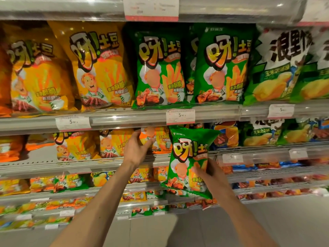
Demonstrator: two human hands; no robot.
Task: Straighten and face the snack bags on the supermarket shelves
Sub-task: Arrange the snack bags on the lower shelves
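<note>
Head view: right hand [204, 172] grips green potato-stick bag [188, 163] off-shelf; left hand [137, 148] pinches orange bag [156, 139] on the shelf ahead. Upper row faced; lower shelves remain untidy.

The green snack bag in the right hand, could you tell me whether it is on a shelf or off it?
Off it: the right hand grips the green snack bag in front of the shelves.
</note>
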